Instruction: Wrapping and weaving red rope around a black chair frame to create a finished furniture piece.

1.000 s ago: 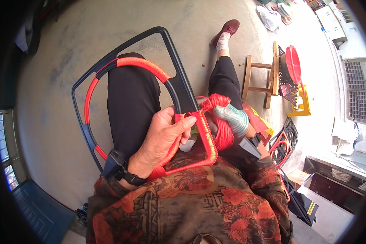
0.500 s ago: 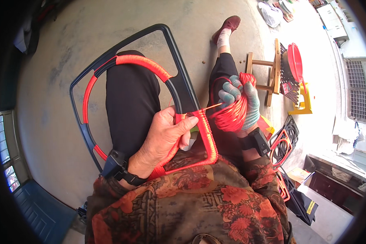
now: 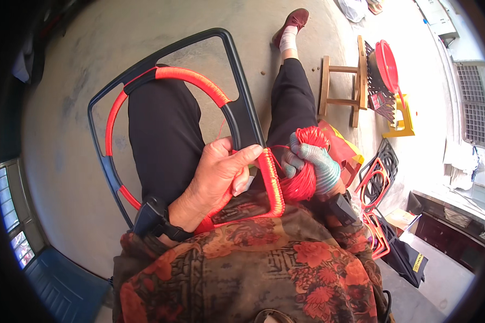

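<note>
A black plastic frame [image 3: 237, 70] with a curved inner bar rests across my lap. Much of the bar is wound in red cord [image 3: 191, 78]. My left hand [image 3: 218, 175] grips the frame at its near right side, thumb pressed on the wound red section [image 3: 273, 183]. My right hand [image 3: 312, 161], in a grey-green knit glove, clutches a bundle of red cord [image 3: 302, 180] just right of the frame, and a strand runs from the bundle to the bar.
A wooden stool [image 3: 342, 81] stands on the concrete floor to the right, with a red basin [image 3: 387, 64] and a yellow stand [image 3: 404, 116] behind it. More red and black frames [image 3: 377, 177] lie at the right. A blue seat [image 3: 64, 288] sits at lower left.
My right hand has come down and back toward the frame with the red cord bundle, after swinging up and away. My left hand has stayed put on the frame.
</note>
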Motion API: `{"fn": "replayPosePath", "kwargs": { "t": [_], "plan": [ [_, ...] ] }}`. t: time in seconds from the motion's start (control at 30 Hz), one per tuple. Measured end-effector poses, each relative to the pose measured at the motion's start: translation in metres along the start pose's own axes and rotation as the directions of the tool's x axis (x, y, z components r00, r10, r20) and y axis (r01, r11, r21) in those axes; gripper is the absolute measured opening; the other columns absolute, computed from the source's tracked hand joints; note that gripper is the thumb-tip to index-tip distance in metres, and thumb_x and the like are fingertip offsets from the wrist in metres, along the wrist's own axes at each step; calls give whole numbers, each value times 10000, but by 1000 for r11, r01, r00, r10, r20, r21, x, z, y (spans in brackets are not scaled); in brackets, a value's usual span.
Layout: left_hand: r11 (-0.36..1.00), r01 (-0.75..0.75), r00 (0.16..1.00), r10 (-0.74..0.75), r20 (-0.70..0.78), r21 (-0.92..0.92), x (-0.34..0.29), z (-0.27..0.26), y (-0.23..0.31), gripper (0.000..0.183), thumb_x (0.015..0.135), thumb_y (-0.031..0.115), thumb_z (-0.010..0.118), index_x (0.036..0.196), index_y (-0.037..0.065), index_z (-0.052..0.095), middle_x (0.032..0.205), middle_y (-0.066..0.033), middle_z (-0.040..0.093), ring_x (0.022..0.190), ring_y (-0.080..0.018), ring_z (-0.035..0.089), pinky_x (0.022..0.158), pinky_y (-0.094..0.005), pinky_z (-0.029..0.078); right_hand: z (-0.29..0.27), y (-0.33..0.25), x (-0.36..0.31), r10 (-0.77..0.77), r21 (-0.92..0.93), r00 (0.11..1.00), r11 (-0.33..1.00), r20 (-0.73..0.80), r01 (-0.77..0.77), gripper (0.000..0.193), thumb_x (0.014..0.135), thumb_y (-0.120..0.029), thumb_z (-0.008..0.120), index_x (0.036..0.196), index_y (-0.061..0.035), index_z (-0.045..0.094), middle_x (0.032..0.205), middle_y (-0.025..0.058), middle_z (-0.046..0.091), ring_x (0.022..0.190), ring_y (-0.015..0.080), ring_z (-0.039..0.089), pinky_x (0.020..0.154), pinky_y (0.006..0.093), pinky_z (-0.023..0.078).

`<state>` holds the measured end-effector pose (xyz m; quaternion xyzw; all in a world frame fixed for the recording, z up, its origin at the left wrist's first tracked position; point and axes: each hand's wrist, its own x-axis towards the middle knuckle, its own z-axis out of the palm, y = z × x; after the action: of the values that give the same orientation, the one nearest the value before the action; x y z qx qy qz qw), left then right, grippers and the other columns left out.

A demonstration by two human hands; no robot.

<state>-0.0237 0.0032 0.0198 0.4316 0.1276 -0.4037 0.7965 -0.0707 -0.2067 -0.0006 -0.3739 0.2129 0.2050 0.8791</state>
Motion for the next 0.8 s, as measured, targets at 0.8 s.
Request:
{"fn": "replayPosePath", "kwargs": {
  "t": [0.8],
  "plan": [
    [998, -21, 999, 19, 31, 59, 9, -2, -11, 282, 1015, 223, 491, 955, -40, 574, 846, -153, 670, 661, -199, 679, 642, -317, 587, -63, -53, -21, -307, -548, 924, 825, -228, 139, 323, 930, -176, 619, 1181, 18, 558, 761, 80, 633, 638, 169, 620, 630, 296, 525]
  ]
}}
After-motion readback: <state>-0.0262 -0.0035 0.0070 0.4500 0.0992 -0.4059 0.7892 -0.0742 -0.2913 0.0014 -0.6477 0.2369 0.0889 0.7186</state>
